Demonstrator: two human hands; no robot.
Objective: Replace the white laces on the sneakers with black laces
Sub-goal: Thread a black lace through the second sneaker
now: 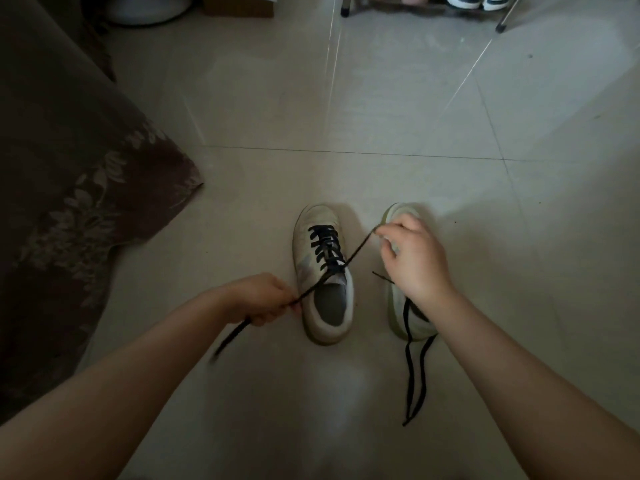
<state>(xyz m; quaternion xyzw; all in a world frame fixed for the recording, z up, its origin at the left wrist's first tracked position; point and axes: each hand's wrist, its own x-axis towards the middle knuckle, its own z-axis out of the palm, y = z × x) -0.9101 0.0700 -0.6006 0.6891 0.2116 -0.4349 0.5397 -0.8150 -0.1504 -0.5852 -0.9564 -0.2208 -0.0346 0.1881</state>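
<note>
Grip, left: left hand (266,299) was curled round one end of the black lace (349,261), the loose tail hanging out below the fist, blurred.
Grip, right: right hand (412,258) pinched the other end of that lace between thumb and fingertips, above the toe of the right sneaker (398,306).
Floor: pale tile floor (381,116) carried both sneakers, side by side near the middle, just apart.
Cloth: dark flowered cloth (79,188) hung at the left edge.
Left sneaker: left sneaker (320,271) stood upright, its long axis running away from the person, toe at the far end, black lace crossed through its eyelets.
Right sneaker: tipped on its side, sole edge facing the left sneaker, toe also pointing away, partly hidden by the right hand.
Forearms: both bare, reaching in from the bottom corners.
Lace line: taut, slanting from the left fist up across the left sneaker's tongue to the right fingertips.
Second lace: second black lace (414,375) trailed from the right sneaker's heel toward the person, loose on the floor.
</note>
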